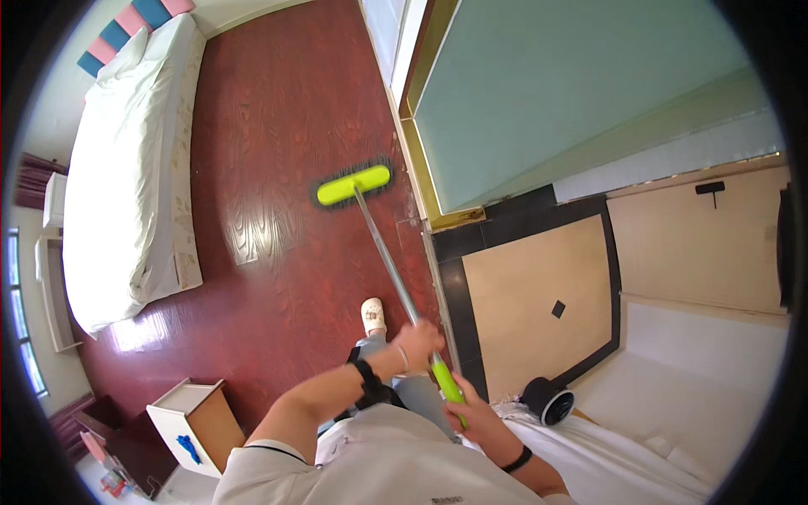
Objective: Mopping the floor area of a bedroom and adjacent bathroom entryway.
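My left hand (416, 346) is wrapped around the silver metal pole (392, 268) of a push broom, just above its green grip. Lower down, my right hand (472, 409) grasps the green handle grip (447, 380) near its end. The pole slants up and leftward to a lime-green broom head (353, 185) with dark bristles, which rests on the reddish-brown wood-grain floor (271, 120). Slight blur shows at the bristles and at my left hand. Below the broom head, one of my feet in a cream clog (373, 314) stands on the floor.
A bed with white bedding (120, 189) runs along the left. A small white-and-brown cabinet (197, 423) stands at lower left. Right of the floor edge are a frosted glass panel (568, 95) and beige tile with a black border (536, 303). A black cylindrical object (540, 398) sits beside white fabric.
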Motion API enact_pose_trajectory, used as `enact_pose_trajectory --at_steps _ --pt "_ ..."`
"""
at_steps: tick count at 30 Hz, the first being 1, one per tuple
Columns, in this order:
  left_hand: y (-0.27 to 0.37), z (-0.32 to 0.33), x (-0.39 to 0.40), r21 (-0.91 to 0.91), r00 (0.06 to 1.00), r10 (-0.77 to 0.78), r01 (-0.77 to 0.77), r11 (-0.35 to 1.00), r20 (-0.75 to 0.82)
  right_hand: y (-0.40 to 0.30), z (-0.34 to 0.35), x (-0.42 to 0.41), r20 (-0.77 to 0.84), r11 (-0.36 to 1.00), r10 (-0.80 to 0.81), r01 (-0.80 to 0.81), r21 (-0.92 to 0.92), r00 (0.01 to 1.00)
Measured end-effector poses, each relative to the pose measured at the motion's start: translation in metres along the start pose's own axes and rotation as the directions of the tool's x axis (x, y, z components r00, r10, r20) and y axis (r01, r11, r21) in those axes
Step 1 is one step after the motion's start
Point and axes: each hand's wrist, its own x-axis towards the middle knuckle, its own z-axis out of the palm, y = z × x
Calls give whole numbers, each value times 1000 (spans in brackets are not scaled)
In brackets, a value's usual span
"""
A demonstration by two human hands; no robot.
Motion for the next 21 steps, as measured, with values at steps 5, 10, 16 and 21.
enact_pose_trajectory --at_steps 5,10,16,21 --pt "36 -11 -10 -105 971 -19 45 993 239 9 -5 -25 -154 952 97 -137 -274 983" --pt "-21 -41 1 41 993 -105 107 993 -47 -35 41 19 -74 999 23 -27 -42 997" --pt "-87 -58 21 260 925 -377 375 890 -45 -49 48 135 -5 988 -31 29 -153 1000" --pt "-78 -46 9 321 892 -447 404 857 71 -24 38 138 -14 938 -37 30 -345 999"
